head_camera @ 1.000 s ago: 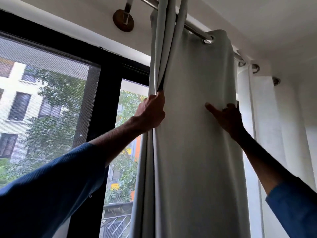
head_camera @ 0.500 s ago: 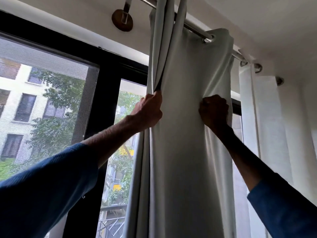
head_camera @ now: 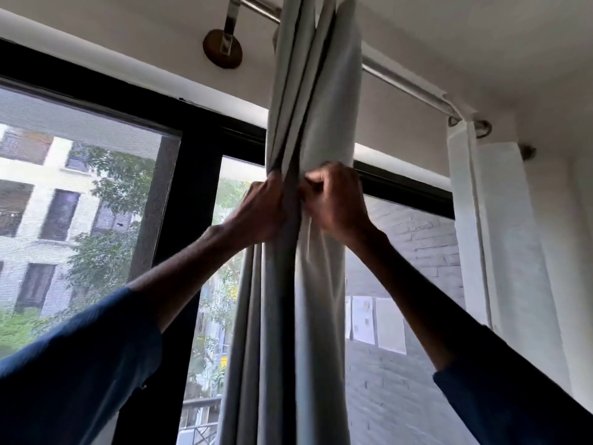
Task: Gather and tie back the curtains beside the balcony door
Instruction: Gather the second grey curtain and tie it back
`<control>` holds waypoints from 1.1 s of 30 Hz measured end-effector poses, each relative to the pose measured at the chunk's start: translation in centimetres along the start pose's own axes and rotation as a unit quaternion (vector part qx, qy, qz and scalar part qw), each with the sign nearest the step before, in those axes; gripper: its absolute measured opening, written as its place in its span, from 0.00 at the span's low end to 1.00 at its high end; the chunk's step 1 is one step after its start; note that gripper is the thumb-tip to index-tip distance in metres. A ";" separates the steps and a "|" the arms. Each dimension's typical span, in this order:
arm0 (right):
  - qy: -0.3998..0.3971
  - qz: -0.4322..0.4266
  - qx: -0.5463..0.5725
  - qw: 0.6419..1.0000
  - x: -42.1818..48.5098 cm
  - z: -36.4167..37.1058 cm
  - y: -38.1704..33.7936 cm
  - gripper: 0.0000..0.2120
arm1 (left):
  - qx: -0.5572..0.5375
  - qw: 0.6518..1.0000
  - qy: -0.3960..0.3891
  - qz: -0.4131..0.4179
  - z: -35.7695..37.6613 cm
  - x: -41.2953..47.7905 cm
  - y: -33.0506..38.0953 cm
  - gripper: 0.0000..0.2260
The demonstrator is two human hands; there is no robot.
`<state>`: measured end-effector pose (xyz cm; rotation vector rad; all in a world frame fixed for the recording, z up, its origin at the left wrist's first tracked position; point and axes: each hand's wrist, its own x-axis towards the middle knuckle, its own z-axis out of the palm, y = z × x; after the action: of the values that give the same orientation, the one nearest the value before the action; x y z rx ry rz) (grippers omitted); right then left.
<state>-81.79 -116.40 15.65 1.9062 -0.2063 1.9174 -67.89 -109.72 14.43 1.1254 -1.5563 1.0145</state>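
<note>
In the last half second the right hand (head_camera: 337, 203) has swept the grey curtain (head_camera: 324, 101) leftward along the rod (head_camera: 404, 80) to meet the left hand (head_camera: 261, 213), so it now hangs as one narrow bundle beside the black door frame (head_camera: 199, 194), seemingly gathered but untied, with both hands' fingers (head_camera: 316, 184) curled tight and pinching its folds.

Curtain (head_camera: 316, 101) gripped by both hands: matt grey cloth, smooth weave. Rod (head_camera: 401, 79) above them: shiny metal. Bracket base (head_camera: 222, 52) up-left: brown, wood-like. Right of hands, white sheer cloth panel (head_camera: 510, 239).
</note>
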 end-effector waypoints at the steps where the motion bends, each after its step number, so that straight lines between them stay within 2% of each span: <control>1: -0.010 0.024 0.004 1.000 -0.8 -0.1 0.8 0.18 | 0.007 1.000 0.001 0.009 -0.2 -0.1 0.3 0.16; 2: -0.011 0.054 0.005 0.998 -1.6 -0.3 1.5 0.18 | 0.006 1.000 -0.001 0.019 -0.4 -0.2 0.6 0.13; 4: 0.007 0.114 -0.014 0.993 -3.2 -0.4 2.8 0.11 | 0.000 1.000 -0.002 0.030 -0.4 -0.4 1.2 0.09; 5: 0.021 0.140 -0.022 0.990 -4.0 -0.5 3.2 0.09 | 0.003 1.000 0.003 0.030 -0.4 -0.5 1.5 0.11; 7: 0.035 0.175 -0.028 0.984 -5.1 -0.4 3.7 0.11 | 0.006 0.999 0.035 0.034 0.2 -0.8 2.0 0.24; 9: 0.050 0.177 -0.036 0.982 -5.7 -0.6 3.5 0.10 | 0.010 0.997 0.058 0.047 0.5 -1.2 3.1 0.32; 12: 0.085 0.150 -0.030 0.985 -6.2 -1.2 3.2 0.06 | 0.033 0.994 0.056 0.092 0.7 -1.8 4.5 0.37; 13: 0.095 0.139 -0.031 0.985 -6.2 -1.4 2.9 0.08 | 0.056 0.991 0.062 0.100 0.8 -1.8 4.5 0.34; 15: 0.107 0.122 -0.015 0.987 -6.1 -1.4 2.3 0.09 | 0.098 0.987 0.078 0.100 1.2 -1.3 4.1 0.23; 18: 0.096 0.085 0.036 0.991 -5.9 -1.2 0.8 0.09 | 0.061 0.994 0.058 0.073 1.0 -0.6 4.8 0.15; 21: 0.094 0.047 0.080 0.991 -5.8 -1.3 -0.3 0.10 | 0.017 0.996 0.071 0.048 0.2 0.0 6.8 0.13; 24: 0.092 0.040 0.127 0.987 -5.8 -1.5 -0.9 0.15 | -0.070 0.987 0.086 -0.117 -0.2 1.0 7.4 0.20; 26: 0.084 0.031 0.142 0.986 -6.1 -1.7 -1.5 0.16 | -0.080 0.976 0.089 -0.182 0.4 1.6 6.7 0.18; 28: 0.069 0.015 0.154 0.986 -6.4 -1.9 -1.8 0.14 | -0.072 0.973 0.091 -0.199 0.6 1.8 6.1 0.17; 30: 0.067 0.000 0.144 0.987 -6.6 -2.3 -1.4 0.07 | -0.059 0.974 0.093 -0.199 0.8 1.8 5.5 0.17; 33: 0.116 0.020 0.068 0.991 -6.5 -2.9 1.5 0.08 | -0.023 0.982 0.079 -0.169 0.9 1.7 5.4 0.15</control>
<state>-85.26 -117.88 9.40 1.7537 -0.0435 2.2098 -73.58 -109.58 15.41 1.1982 -1.2065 0.8123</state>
